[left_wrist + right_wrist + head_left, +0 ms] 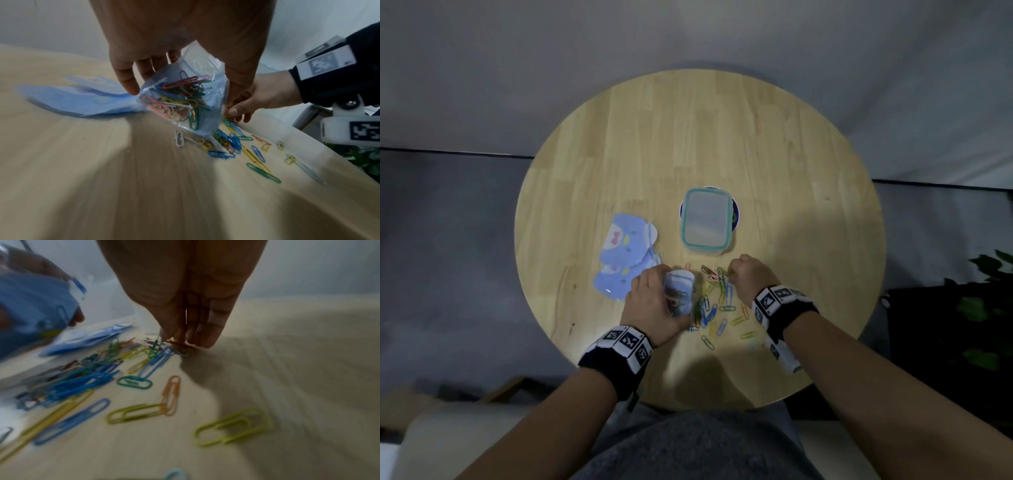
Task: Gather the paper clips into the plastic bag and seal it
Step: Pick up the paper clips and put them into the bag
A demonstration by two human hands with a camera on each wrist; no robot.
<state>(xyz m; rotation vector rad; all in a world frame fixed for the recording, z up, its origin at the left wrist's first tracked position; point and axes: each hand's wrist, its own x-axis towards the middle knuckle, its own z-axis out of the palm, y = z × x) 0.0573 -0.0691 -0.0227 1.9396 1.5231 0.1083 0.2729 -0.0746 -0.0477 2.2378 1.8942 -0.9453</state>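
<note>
A clear plastic bag (185, 100) with several coloured paper clips inside is held upright on the wooden table by my left hand (654, 305), fingers and thumb curled round its sides. Loose paper clips (717, 308) in blue, yellow, green and orange lie scattered just right of the bag (679, 294). My right hand (748, 277) reaches down at the far end of that pile. In the right wrist view its fingertips (172, 335) pinch a green clip (156, 345) lifted from the heap (82, 381).
A lidded clear food box with a teal rim (705, 221) stands behind the clips. Several flat blue printed bags (625, 253) lie left of my left hand. The round table's edge (722, 407) runs close to my body. Green leaves (983, 308) show at the right.
</note>
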